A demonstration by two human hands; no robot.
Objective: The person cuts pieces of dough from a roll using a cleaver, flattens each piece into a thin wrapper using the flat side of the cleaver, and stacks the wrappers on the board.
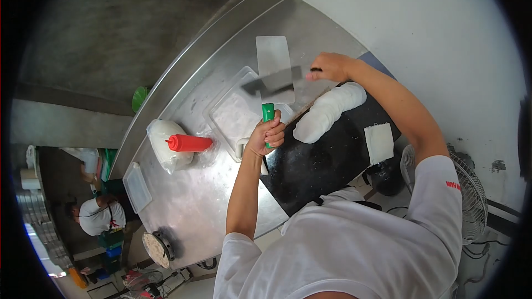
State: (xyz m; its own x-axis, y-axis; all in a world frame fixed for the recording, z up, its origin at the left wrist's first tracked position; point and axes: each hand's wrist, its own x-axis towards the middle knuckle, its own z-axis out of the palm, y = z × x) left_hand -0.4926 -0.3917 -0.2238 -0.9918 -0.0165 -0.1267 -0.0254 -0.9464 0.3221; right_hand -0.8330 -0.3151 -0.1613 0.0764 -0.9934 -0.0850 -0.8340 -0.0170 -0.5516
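Note:
My left hand (267, 134) is closed round an upright green handle (268, 112), above the left edge of a black board. Farther up and to the right, my right hand (328, 68) grips a wide grey blade (270, 81), blurred by motion, which points left past the top of the green handle. Overlapping thin white rounds (327, 112) lie in a row on the black board (310, 169), below my right hand. Behind the blade is a pale translucent rectangular sheet (272, 55). A clear plastic tray (235, 112) lies left of it.
On the steel table (205, 216) are a red squeeze bottle (189, 143), a white-filled plastic bag (166, 149), a clear lid (137, 187) and a round container (157, 249). A folded white cloth (379, 143) lies at the board's right. A fan (468, 199) stands at right; another person (101, 214) is far left.

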